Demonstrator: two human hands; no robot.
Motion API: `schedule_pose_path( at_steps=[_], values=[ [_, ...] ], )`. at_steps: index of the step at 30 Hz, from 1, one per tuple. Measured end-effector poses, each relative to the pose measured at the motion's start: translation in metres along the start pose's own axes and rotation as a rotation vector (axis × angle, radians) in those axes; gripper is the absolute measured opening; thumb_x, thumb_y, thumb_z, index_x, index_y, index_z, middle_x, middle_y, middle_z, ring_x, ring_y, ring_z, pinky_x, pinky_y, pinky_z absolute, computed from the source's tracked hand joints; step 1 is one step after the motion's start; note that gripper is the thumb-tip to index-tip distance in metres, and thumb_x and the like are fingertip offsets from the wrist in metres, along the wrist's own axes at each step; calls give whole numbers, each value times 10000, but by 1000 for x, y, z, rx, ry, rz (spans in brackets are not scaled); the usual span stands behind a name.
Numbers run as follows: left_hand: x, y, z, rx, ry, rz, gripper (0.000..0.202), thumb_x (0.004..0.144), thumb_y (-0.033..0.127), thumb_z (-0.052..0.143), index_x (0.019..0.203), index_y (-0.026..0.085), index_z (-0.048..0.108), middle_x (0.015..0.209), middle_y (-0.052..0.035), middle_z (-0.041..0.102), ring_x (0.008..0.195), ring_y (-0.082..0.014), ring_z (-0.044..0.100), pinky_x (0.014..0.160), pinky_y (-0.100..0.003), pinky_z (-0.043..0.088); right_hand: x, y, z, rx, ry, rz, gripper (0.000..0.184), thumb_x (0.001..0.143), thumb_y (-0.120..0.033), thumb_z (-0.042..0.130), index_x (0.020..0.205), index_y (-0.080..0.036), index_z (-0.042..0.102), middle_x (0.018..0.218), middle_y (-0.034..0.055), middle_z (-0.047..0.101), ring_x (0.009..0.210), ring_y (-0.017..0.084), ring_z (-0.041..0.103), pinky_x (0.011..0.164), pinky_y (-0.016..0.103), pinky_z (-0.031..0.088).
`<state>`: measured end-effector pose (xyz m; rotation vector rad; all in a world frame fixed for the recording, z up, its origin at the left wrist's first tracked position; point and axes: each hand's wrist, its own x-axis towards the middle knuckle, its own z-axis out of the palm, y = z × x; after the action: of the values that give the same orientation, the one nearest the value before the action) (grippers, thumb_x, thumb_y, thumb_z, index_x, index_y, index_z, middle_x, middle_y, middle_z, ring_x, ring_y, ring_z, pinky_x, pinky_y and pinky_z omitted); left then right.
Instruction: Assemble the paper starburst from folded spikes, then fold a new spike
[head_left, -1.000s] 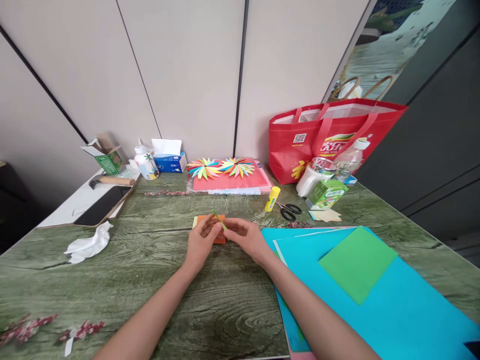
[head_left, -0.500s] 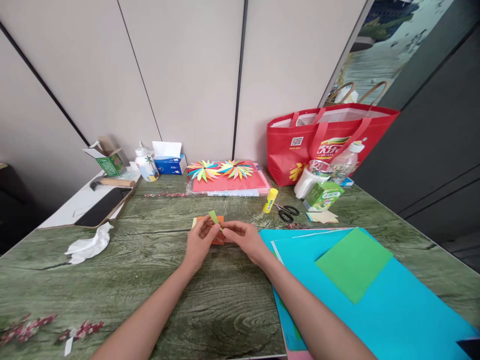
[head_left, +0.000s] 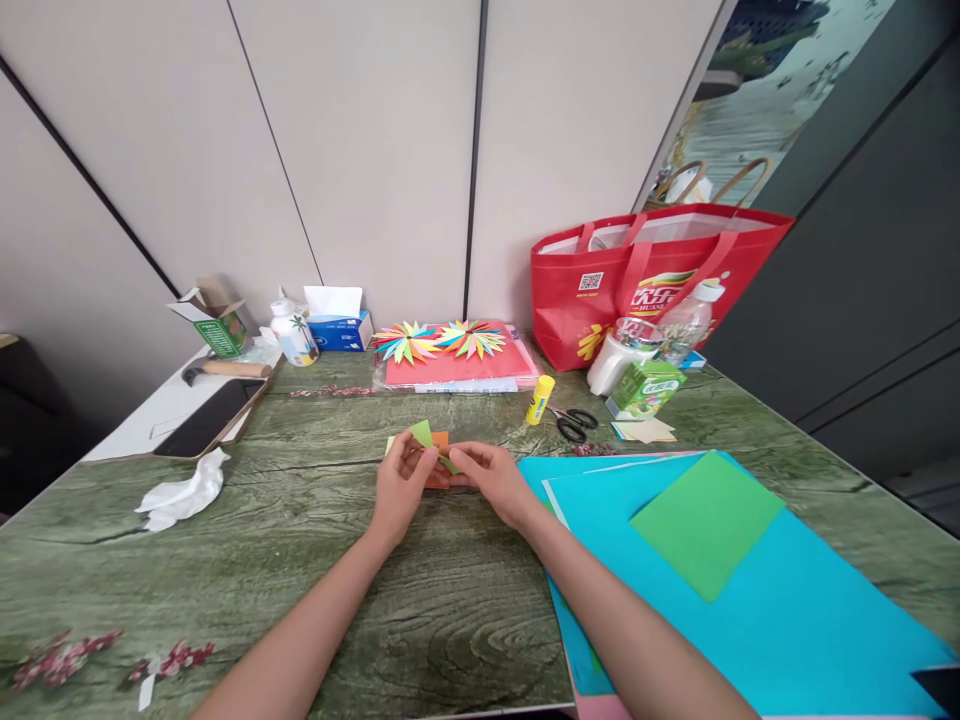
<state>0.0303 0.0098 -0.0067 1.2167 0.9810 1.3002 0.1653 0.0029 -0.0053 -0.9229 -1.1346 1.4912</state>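
Note:
Between both hands is a small piece of light green paper (head_left: 422, 433), pinched by the fingers and partly hidden by them. My left hand (head_left: 403, 482) grips its left side with thumb and fingers. My right hand (head_left: 489, 474) pinches the lower right end. Under the hands, small orange paper (head_left: 439, 440) lies on the table, with a pale yellow edge showing at its left. Just beyond stand a yellow glue stick (head_left: 539, 401) and black-handled scissors (head_left: 573, 425).
Blue sheets (head_left: 757, 640) with a green square (head_left: 709, 525) cover the right side. Two colourful paper stars (head_left: 439, 342) lie on a red pack at the back. A red bag (head_left: 570, 300), green carton (head_left: 645, 390), tissue box (head_left: 341, 332), phone (head_left: 210, 415) and crumpled tissue (head_left: 182, 492) surround the area.
The light green paper has turned between my fingers and shows a wider face at top, with more of it visible by my right thumb. The hands stay in nearly the same place.

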Motion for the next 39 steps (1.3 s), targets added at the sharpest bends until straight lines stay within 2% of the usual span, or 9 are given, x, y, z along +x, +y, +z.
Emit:
schedule_pose_path(
  at_steps=[10,16,20,27,31,34,36,39],
  values=[
    [-6,2,-1,-7,38,-14,371,695,385,615,998,198,507,824,-21,609,589,-146,601,554,-303,537,1,1,-1,-33,-8,22,315,662,-455,630,856,-210,674,901,11,683,837,195,623,759,354,513],
    [-10,-4,-1,-17,112,-7,399,690,372,625,1027,194,507,914,-45,606,683,-157,608,571,-286,542,-1,1,-3,-37,-47,11,291,660,-405,652,875,-210,674,911,19,687,836,191,628,780,361,500],
    [-11,-11,-4,-70,94,3,420,714,353,610,1086,200,490,971,-60,611,751,-176,619,602,-300,539,-2,-1,-5,-111,-64,-17,303,648,-362,676,907,-204,667,927,28,686,863,196,624,798,357,483],
    [-8,-11,-6,-38,103,-10,427,691,335,637,1069,185,505,990,-71,617,900,-208,600,687,-307,525,-3,-5,-5,-148,-70,-25,309,658,-365,664,920,-201,664,936,37,684,868,206,625,789,363,481],
    [-6,-6,-7,-6,90,-2,390,684,329,643,1027,177,539,972,-67,632,903,-208,602,739,-320,510,-3,-6,-6,-135,-92,-34,375,624,-341,696,968,-204,641,993,42,666,921,213,610,825,373,471],
    [-5,-2,-8,-50,32,-23,368,692,333,632,1022,183,565,1001,-65,634,862,-210,617,690,-315,523,-1,-5,-6,-86,-76,-32,378,637,-342,681,986,-209,624,972,41,668,899,216,615,797,380,489],
    [-4,1,-8,-119,-18,-51,364,704,338,619,1031,185,571,1027,-66,629,792,-205,630,637,-321,532,1,-3,-6,-46,-38,-41,329,679,-357,632,977,-218,615,940,31,670,853,209,624,747,373,512],
    [-3,5,-7,-203,-27,-95,362,703,325,616,1026,165,590,995,-67,645,749,-205,631,613,-328,532,5,2,-7,-25,68,-65,248,721,-363,564,920,-218,595,876,20,663,769,192,628,667,344,532]
  ],
)
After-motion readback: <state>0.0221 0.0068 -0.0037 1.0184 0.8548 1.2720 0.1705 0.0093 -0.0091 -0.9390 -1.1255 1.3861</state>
